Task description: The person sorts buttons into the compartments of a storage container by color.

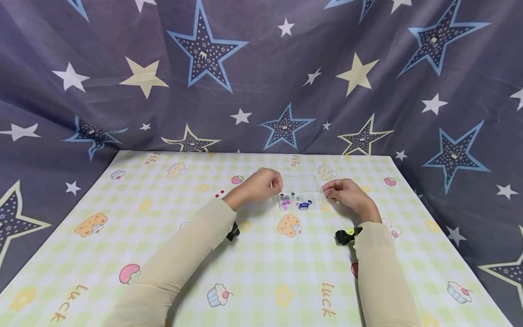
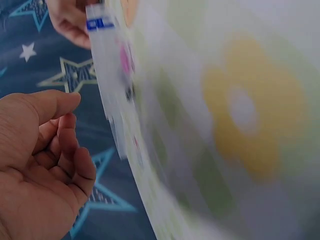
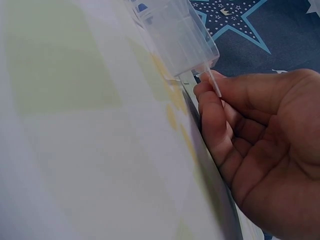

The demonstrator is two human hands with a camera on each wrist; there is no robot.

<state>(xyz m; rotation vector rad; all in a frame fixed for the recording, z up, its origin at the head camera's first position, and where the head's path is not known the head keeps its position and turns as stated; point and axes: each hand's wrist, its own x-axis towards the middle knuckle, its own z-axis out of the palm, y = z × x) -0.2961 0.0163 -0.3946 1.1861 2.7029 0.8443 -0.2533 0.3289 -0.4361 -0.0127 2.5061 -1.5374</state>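
A clear plastic compartment box [image 1: 318, 200] lies on the table with its clear lid [image 1: 300, 182] raised at the back. Small purple pieces [image 1: 285, 202] fill its left part, with a green piece [image 1: 293, 194] and a blue label [image 1: 303, 206] nearby. My right hand [image 1: 348, 194] pinches a thin clear edge at the box's right end between thumb and fingers, as the right wrist view shows. Beside the left end is my left hand [image 1: 261, 184], its fingers loosely curled. In the left wrist view that hand [image 2: 47, 160] is apart from the box [image 2: 102, 65] and holds nothing visible.
Two small red pieces [image 1: 219, 194] lie on the tablecloth [image 1: 245, 281] left of my left hand. The cloth is checked and printed with cartoons. A dark star-patterned curtain [image 1: 261, 63] stands behind the table and along its sides.
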